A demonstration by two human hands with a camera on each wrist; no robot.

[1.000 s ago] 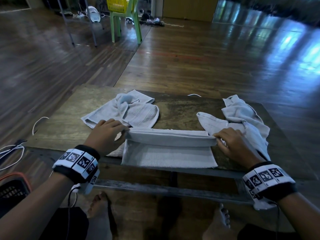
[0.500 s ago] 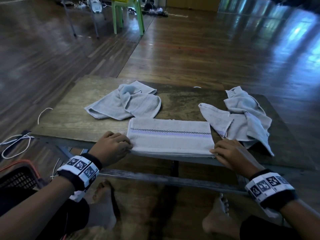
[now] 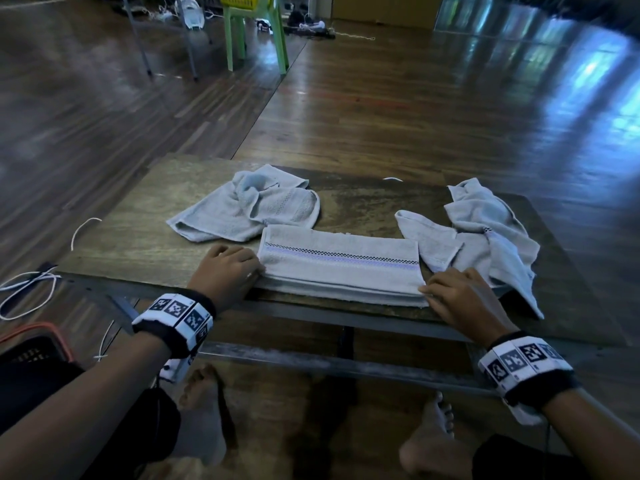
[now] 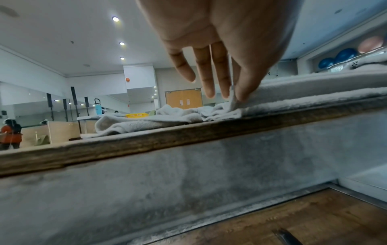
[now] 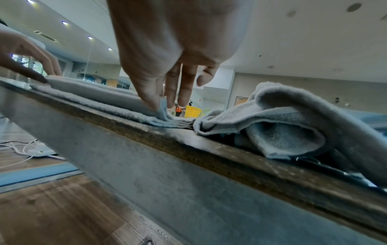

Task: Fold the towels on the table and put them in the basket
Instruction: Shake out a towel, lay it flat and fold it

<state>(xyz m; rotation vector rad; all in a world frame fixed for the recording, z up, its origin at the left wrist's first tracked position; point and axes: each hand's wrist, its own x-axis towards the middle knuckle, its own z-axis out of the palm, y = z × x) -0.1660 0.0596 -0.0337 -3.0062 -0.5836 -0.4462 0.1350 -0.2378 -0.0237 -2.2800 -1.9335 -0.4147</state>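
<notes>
A grey towel (image 3: 341,268) with a checked stripe lies folded in layers along the table's (image 3: 138,237) near edge. My left hand (image 3: 258,268) pinches its left end between thumb and finger, seen close in the left wrist view (image 4: 232,97). My right hand (image 3: 429,291) pinches the right near corner (image 5: 161,106). Two crumpled grey towels lie behind it, one at the back left (image 3: 242,209) and one at the right (image 3: 485,233), whose tail hangs over the table edge. A dark basket with an orange rim (image 3: 31,344) sits on the floor at my lower left.
White cables (image 3: 27,289) lie on the floor left of the table. A green chair (image 3: 256,36) carrying a yellow basket (image 3: 242,0) stands far behind. My bare feet (image 3: 204,410) rest under the table's metal frame (image 3: 311,362).
The towel's far half was brought over toward me and now lies flat, stripe up. Both hands slid from the fold line to the near corners.
</notes>
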